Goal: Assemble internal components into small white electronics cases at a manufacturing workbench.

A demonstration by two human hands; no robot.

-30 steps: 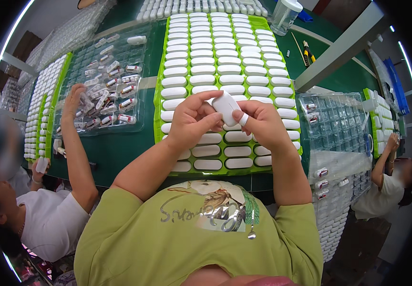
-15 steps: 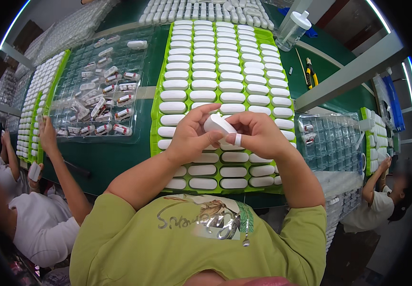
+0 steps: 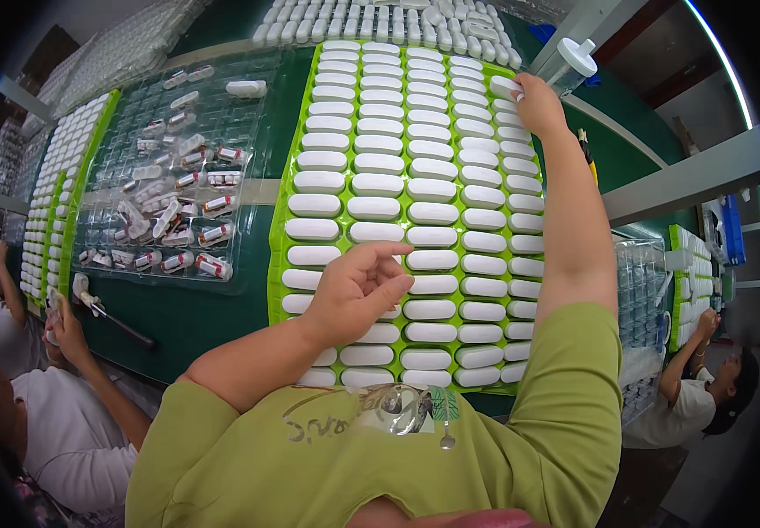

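Observation:
A bright green tray (image 3: 280,207) lies in front of me, filled with rows of white, rounded oblong cases. My right hand (image 3: 538,104) reaches to the tray's far right corner. Its fingers are closed on one white oblong case (image 3: 503,87) at the end of the rightmost column. Over the left middle of the tray hovers my left hand (image 3: 355,295), with index finger and thumb stretched out apart and nothing held. It covers a few of the cases beneath it.
To the left lies a clear plastic blister tray (image 3: 103,211) strewn with small red-and-white parts. A lidded clear jar (image 3: 565,66) stands past the far right corner, near a grey metal post (image 3: 688,176). Co-workers sit on both sides; a black-handled tool (image 3: 120,324) lies left.
My right hand has moved from the tray's middle to its far right corner with a white case. My left hand has let go of the case and shifted slightly nearer to me.

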